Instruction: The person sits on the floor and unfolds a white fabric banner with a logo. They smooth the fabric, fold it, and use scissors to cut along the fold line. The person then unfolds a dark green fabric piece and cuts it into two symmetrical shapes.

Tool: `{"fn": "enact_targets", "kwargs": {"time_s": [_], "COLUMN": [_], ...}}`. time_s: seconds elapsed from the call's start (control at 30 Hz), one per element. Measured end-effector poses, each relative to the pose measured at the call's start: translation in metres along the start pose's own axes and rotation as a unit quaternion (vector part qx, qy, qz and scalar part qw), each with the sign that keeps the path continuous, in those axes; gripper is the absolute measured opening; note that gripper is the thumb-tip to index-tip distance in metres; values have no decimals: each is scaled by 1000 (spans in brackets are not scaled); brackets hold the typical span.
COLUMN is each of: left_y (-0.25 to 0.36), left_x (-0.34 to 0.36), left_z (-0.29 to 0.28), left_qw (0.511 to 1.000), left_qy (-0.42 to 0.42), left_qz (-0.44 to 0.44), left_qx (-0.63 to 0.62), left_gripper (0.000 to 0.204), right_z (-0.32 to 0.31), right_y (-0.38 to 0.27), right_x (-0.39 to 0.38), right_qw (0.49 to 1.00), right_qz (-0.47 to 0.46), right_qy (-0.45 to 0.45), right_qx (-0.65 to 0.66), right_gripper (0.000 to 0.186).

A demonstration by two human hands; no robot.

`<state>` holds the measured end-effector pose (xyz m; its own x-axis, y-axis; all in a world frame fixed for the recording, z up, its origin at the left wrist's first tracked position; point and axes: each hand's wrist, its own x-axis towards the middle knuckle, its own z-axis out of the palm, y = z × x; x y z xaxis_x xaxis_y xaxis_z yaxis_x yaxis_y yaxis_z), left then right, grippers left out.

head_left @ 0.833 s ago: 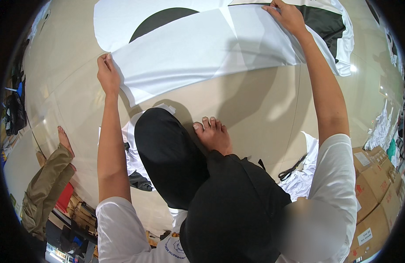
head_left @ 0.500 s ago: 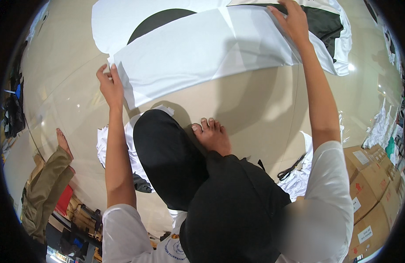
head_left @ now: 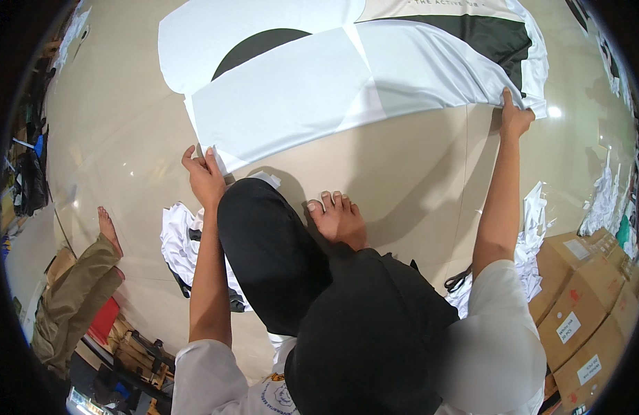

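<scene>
A white fabric panel (head_left: 278,100) lies on the floor with its near part folded over, leaving a dark curved patch (head_left: 260,47) and a black section (head_left: 496,41) showing beyond the fold. At the near left corner of the cloth is my left hand (head_left: 207,181), thumb and forefinger apart, the thumb touching the edge. My right hand (head_left: 516,120) closes on the near right corner, thumb on top and the other fingers curled. Creases run through the cloth from that grip.
Crumpled white cloth (head_left: 177,235) lies left of my bent knee, and more (head_left: 530,249) beside my right arm with black-handled scissors (head_left: 459,280). Cardboard boxes (head_left: 575,304) are stacked at right. Another person's leg in brown trousers (head_left: 74,301) extends at left.
My right hand has come from the cloth's far edge down to its near right corner, laying the fold over. My left hand has moved nearer and slightly right along the left edge.
</scene>
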<state>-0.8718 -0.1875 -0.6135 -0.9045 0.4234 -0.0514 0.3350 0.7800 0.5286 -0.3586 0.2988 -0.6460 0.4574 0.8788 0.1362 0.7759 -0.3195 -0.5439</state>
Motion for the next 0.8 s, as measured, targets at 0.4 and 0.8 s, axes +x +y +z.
{"fn": "enact_targets", "kwargs": {"time_s": [0.4,0.8], "left_y": [-23,-40], "left_x": [18,32], "left_z": [-18,-26], "left_qw": [996,992], "left_qy": [-6,-17], "left_qz": [65,99], "left_qx": [68,82], "left_gripper": [42,41], "right_z": [13,-10], "right_y": [-9,-14], "right_x": [39,7], "right_qw": [983,876], "right_qz": [35,47], "right_qy": [-65,-132], "right_qx": [166,461], "right_gripper": [85,86]}}
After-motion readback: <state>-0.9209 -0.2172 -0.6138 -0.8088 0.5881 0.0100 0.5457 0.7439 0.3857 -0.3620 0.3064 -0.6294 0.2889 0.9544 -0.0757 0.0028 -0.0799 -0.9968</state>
